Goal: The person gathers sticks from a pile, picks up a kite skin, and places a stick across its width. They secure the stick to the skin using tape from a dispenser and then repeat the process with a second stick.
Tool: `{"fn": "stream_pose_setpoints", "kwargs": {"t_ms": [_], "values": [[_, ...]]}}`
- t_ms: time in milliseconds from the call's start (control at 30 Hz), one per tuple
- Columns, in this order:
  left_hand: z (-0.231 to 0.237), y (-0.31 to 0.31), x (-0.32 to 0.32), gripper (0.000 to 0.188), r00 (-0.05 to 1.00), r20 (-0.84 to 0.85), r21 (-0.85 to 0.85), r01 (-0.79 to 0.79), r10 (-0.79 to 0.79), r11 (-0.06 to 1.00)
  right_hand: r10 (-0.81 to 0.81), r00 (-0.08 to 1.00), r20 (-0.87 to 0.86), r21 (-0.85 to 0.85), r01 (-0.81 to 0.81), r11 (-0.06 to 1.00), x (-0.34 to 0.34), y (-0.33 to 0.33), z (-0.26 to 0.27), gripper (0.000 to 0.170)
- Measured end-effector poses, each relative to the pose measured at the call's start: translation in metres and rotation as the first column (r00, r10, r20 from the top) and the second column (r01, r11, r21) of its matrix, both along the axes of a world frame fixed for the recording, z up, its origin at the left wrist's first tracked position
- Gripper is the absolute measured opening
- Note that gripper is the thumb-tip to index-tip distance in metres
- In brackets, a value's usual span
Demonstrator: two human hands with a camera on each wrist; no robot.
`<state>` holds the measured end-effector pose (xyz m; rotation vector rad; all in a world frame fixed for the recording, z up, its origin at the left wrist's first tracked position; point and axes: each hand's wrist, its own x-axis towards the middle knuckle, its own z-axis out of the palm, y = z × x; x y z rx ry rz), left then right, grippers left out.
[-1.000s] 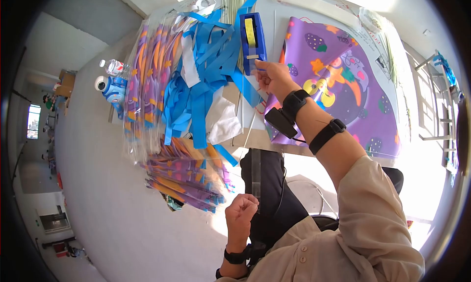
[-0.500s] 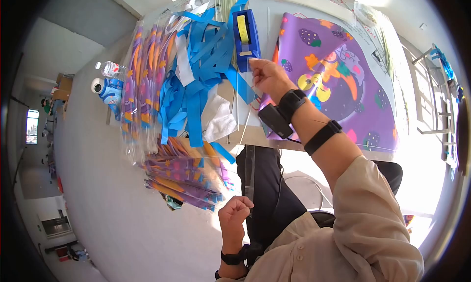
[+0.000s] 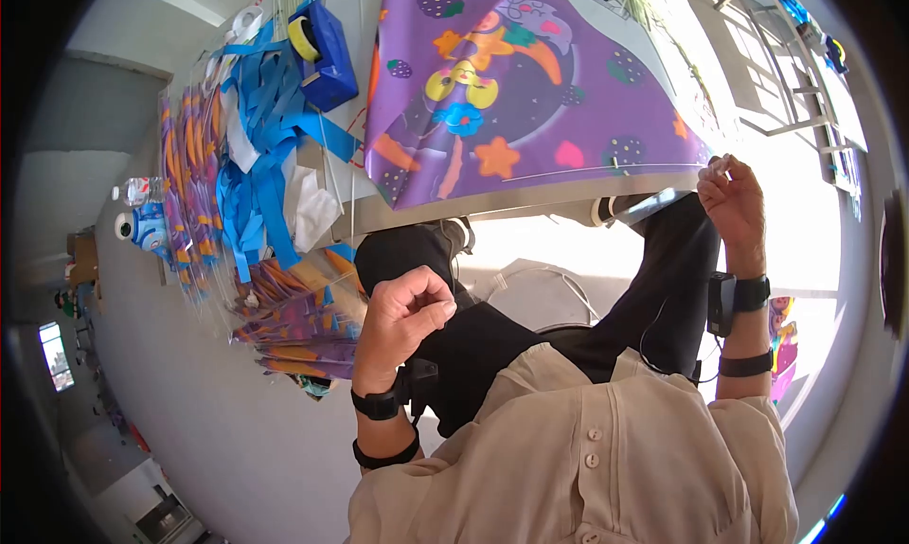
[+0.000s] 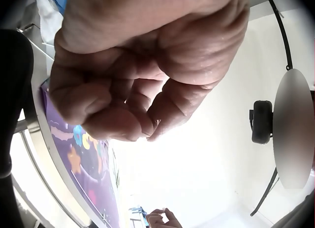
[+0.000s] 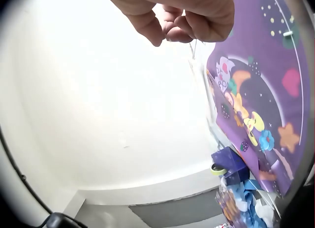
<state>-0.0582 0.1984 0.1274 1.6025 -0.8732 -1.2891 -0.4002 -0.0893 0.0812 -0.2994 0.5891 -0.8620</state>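
A strip of clear tape [image 3: 653,203] stretches between my two hands, mostly showing as a glint over the right knee. My left hand [image 3: 405,321], above the left thigh, pinches one end between thumb and fingers. Off the table's right front corner, my right hand [image 3: 734,203] pinches the other end at its fingertips. In front of them lies a purple printed sheet [image 3: 530,127] with cartoon figures, stars and strawberries. Along its near edge runs a thin white rod [image 3: 568,172] with a small fitting. A blue tape dispenser [image 3: 327,61] stands left of the sheet.
Blue ribbon strips [image 3: 256,156] and white cloth pieces [image 3: 308,208] pile up left of the dispenser. Further left lie bagged purple-and-orange bundles [image 3: 189,165], a plastic bottle [image 3: 142,191] and a blue bottle [image 3: 147,227]. More bundles [image 3: 303,331] sit below the table edge.
My right hand has left the dispenser and swung to the right front corner. The left hand has risen. The head view has turned right, and the tape now spans between the hands.
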Motion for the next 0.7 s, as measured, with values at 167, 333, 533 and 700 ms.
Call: {"fn": "stream_pose_setpoints", "kwargs": {"t_ms": [167,333,533,700], "values": [[-0.013,-0.045,-0.008,0.003,0.994,0.098,0.009,0.049,-0.049,0.999,-0.15,0.983,-0.105,-0.028,0.148,0.989,-0.056,0.017,-0.026,0.004],[-0.018,-0.065,-0.006,0.003,0.989,0.148,0.045,-0.024,0.017,0.999,-0.199,0.882,-0.427,-0.158,0.144,0.977,-0.053,0.008,-0.034,0.011],[-0.019,-0.09,-0.025,0.005,0.971,0.235,0.078,-0.066,0.046,0.995,-0.214,0.79,-0.574,-0.275,0.059,0.959,-0.056,-0.023,-0.049,0.011],[-0.023,-0.106,-0.042,0.003,0.916,0.398,0.054,-0.081,0.053,0.995,-0.229,0.669,-0.707,-0.287,0.025,0.958,-0.072,-0.032,-0.044,0.008]]}}
